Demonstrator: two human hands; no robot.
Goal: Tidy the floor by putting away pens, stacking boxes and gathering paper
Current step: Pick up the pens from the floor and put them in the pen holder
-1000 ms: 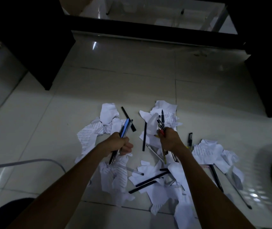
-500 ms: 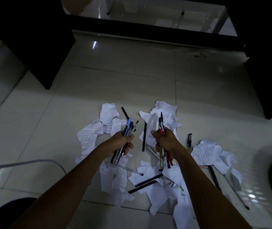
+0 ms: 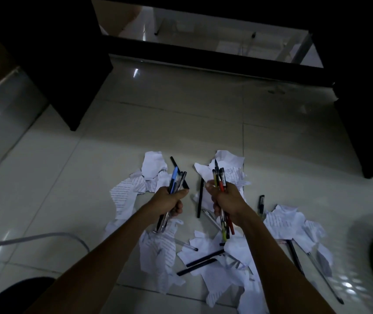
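The left grip (image 3: 169, 201) holds tight a bunch of pens (image 3: 174, 179); the right grip (image 3: 226, 198) holds a second bunch of pens (image 3: 221, 182). Torn paper (image 3: 158, 248) lies on the floor (image 3: 67, 177) beneath both grips.

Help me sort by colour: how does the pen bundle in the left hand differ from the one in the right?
The left bundle, gripped by the left hand, shows a light blue pen and clear barrels; the right bundle, in the right hand, shows red and yellow pens. The left bundle's tops lean right; the right bundle's lean slightly left. Both are held mid-length above torn paper.
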